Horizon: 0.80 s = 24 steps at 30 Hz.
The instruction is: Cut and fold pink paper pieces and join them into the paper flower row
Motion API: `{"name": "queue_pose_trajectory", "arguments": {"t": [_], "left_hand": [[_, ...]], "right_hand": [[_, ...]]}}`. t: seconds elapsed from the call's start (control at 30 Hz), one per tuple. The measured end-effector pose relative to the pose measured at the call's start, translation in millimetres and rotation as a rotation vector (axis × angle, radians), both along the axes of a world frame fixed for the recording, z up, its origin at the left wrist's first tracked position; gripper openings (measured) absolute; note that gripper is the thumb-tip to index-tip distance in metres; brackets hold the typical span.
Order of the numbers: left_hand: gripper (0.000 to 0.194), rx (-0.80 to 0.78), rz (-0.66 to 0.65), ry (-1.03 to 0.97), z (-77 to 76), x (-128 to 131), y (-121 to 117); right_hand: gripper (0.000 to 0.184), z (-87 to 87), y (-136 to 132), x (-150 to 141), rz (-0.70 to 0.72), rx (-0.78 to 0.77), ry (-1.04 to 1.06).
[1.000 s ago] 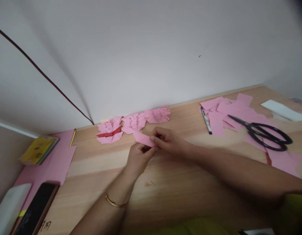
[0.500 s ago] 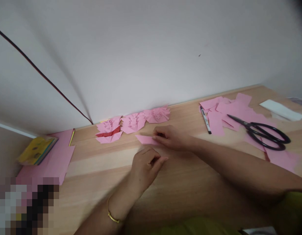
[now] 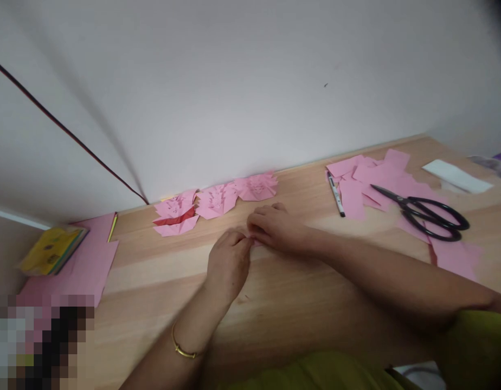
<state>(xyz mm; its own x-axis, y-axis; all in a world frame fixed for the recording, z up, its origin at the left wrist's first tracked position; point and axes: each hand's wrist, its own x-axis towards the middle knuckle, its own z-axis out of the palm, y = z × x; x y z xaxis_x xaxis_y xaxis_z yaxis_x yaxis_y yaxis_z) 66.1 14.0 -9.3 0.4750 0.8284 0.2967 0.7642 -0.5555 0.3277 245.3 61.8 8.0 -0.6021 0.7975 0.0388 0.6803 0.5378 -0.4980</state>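
My left hand (image 3: 230, 262), apart from the paper (image 3: 256, 243) half a second ago, now meets it beside my right hand (image 3: 277, 227) over the desk (image 3: 153, 303), so both can work it; both curl, mostly hiding it; whether either pinches, I cannot tell.

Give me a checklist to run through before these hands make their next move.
1. Both hands at the small pink paper: ok, left hand and right hand meet there.
2. Secure grip on that paper: cannot tell, the hands hide most of it.
3. Its folds lined up: cannot tell, same reason.
4. Scissors clear of the hands: ok, they lie on the loose pink sheets.
5. Pen clear of the hands: ok, by those sheets.
6. Folded pink pieces out of the way: ok, along the wall.
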Motion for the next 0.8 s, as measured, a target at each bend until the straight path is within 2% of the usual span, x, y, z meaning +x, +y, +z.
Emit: {"name": "queue_pose_trajectory", "arguments": {"t": [0.1,0.23,0.3,0.43,0.6,0.8], "left_hand": [[0.025,-0.006,-0.012,0.038,1.5,-1,1],[0.026,-0.001,-0.010,0.070,2.4,-1,1],[0.027,-0.015,-0.011,0.075,3.2,-1,1],[0.028,-0.053,-0.038,0.118,8.8,-2,0],[0.026,-0.074,-0.084,0.216,18.1,-2,-5],[0.024,-0.071,-0.096,0.298,18.1,-2,-12]], "right_hand": [[0.012,5.7,3,4,-0.024,0.001,0.014],[0.008,12.7,1,4,-0.024,-0.124,0.005],[0.011,12.3,-3,2,-0.029,-0.139,-0.034],[0.013,7.3,-9,-3,-0.068,-0.088,-0.096],[0.011,3.8,-12,-2,-0.029,-0.020,-0.181],[0.011,1.1,-16,4,-0.017,0.027,-0.203]]}}
